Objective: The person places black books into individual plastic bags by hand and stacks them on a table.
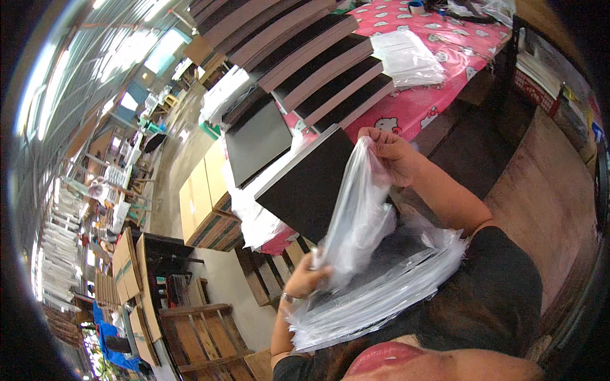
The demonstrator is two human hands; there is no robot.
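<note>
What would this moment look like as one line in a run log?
left fingers: holding clear plastic bag | right fingers: holding bag's upper end | near body: clear plastic pile | ahead: black panel, pink tablecloth

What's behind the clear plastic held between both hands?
A black board, visible left of the plastic. Whatever the folds cover, including part of that board, can't be made out.
</note>
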